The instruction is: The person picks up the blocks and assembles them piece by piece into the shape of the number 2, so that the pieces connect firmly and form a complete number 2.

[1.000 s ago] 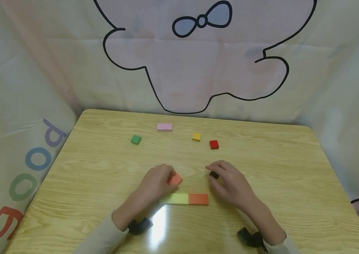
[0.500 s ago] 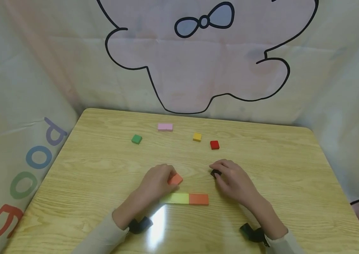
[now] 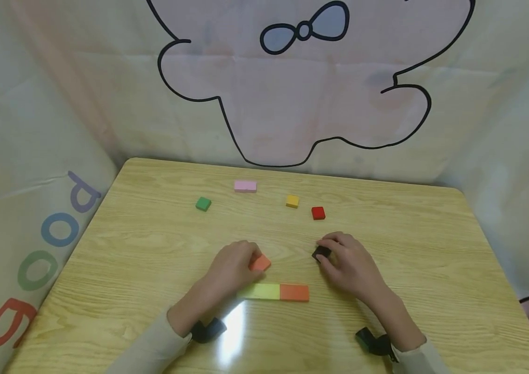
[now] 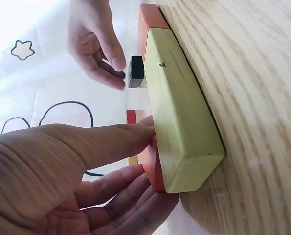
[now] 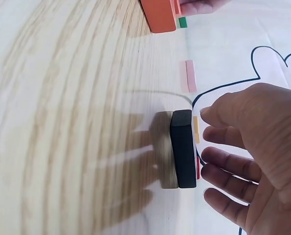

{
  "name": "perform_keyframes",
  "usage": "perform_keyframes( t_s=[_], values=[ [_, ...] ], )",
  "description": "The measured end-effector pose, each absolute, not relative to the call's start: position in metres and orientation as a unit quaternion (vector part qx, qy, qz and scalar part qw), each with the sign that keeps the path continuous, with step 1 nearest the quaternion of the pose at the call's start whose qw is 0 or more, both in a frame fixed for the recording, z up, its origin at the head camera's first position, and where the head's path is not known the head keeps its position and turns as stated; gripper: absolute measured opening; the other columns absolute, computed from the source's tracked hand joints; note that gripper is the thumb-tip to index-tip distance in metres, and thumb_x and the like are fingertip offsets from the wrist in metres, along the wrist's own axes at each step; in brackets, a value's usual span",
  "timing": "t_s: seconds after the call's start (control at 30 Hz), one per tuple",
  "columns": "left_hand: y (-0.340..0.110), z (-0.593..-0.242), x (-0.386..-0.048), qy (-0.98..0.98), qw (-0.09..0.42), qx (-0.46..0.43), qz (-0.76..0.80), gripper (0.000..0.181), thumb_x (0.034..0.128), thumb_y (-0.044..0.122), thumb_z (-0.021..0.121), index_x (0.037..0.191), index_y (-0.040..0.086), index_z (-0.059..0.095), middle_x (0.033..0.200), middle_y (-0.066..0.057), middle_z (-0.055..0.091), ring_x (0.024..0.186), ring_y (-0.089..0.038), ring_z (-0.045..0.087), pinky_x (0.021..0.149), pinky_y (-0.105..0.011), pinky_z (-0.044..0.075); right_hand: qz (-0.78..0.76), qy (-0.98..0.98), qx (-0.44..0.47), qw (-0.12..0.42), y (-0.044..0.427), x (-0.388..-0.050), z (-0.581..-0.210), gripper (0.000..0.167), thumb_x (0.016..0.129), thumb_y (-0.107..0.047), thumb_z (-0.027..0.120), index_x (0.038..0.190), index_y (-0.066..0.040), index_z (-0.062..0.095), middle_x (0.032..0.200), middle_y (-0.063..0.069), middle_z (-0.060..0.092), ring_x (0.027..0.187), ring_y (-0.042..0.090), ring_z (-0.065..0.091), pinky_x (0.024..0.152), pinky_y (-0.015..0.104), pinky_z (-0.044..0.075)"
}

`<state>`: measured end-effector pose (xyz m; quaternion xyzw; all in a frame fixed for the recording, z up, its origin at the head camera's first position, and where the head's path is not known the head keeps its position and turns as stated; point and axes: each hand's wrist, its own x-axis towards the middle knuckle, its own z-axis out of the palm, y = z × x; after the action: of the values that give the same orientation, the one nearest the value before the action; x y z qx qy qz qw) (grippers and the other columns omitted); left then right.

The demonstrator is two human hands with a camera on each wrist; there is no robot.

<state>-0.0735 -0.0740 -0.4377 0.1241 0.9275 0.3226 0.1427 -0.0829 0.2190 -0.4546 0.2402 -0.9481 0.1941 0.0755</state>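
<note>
The left hand pinches an orange block just behind a yellow-green block. In the left wrist view its thumb and fingers grip that orange block against or very near the long yellow-green block. A second orange block adjoins the right end of the yellow-green one. Over a black block hover the curved fingers of the right hand. The right wrist view shows the black block on the table, a small gap between it and the right hand.
Farther back on the wooden table lie a green block, a pink block, a yellow block and a red block. A printed cloth hangs behind the table.
The right hand has shifted slightly right and away from the wearer, and more of the black block shows. The left hand keeps its hold on the orange block. The head view has drifted slightly.
</note>
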Motion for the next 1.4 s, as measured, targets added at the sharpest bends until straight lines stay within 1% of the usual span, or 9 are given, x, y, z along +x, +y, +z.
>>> perform_keyframes(
  t_s=[0.27,0.6,0.77,0.97,1.2,1.4],
  values=[
    [-0.074,-0.437,-0.073,0.925,0.149,0.123,0.327,0.022,0.0846,0.013,0.087,0.101,0.002,0.077,0.085,-0.002,0.068,0.074,-0.016,0.055,0.068,-0.028,0.046,0.193,-0.949,0.239,0.074,0.224,-0.083,-0.457,0.036,0.088,-0.02,0.085,0.119,-0.005,0.077,0.121,0.012,0.071,0.108,0.032,0.07,0.088,0.05,0.059],
    [-0.074,-0.437,-0.073,0.925,0.144,0.127,0.327,0.022,0.0848,0.013,0.087,0.101,0.002,0.077,0.086,-0.003,0.069,0.074,-0.016,0.055,0.067,-0.028,0.046,0.194,-0.954,0.22,0.05,0.227,-0.081,-0.46,0.041,0.089,-0.025,0.085,0.125,-0.008,0.076,0.129,0.015,0.068,0.111,0.034,0.069,0.091,0.055,0.057],
    [-0.074,-0.438,-0.073,0.926,0.142,0.128,0.324,0.022,0.0847,0.013,0.087,0.101,0.002,0.077,0.087,-0.003,0.07,0.074,-0.015,0.055,0.068,-0.028,0.046,0.197,-0.957,0.207,0.039,0.227,-0.08,-0.459,0.042,0.089,-0.025,0.084,0.127,-0.01,0.075,0.13,0.016,0.068,0.111,0.035,0.069,0.091,0.056,0.056],
    [-0.074,-0.44,-0.073,0.926,0.143,0.126,0.327,0.021,0.0851,0.013,0.086,0.101,0.002,0.077,0.086,-0.002,0.069,0.074,-0.016,0.056,0.069,-0.028,0.047,0.218,-0.955,0.2,0.027,0.222,-0.083,-0.461,0.043,0.089,-0.023,0.084,0.128,-0.009,0.074,0.13,0.013,0.067,0.114,0.033,0.068,0.095,0.054,0.058],
    [-0.074,-0.44,-0.072,0.927,0.141,0.128,0.323,0.021,0.0851,0.014,0.086,0.101,0.004,0.077,0.086,-0.002,0.069,0.075,-0.015,0.055,0.069,-0.028,0.046,0.24,-0.948,0.209,0.016,0.211,-0.087,-0.458,0.044,0.09,-0.022,0.083,0.129,-0.008,0.073,0.132,0.012,0.066,0.121,0.031,0.066,0.096,0.05,0.059],
    [-0.075,-0.438,-0.073,0.929,0.148,0.121,0.316,0.023,0.085,0.016,0.087,0.103,0.004,0.077,0.087,-0.001,0.068,0.076,-0.015,0.055,0.07,-0.028,0.046,0.244,-0.941,0.235,0.028,0.202,-0.092,-0.456,0.043,0.089,-0.021,0.084,0.129,-0.008,0.073,0.134,0.01,0.066,0.121,0.029,0.065,0.094,0.048,0.059]
  ],
)
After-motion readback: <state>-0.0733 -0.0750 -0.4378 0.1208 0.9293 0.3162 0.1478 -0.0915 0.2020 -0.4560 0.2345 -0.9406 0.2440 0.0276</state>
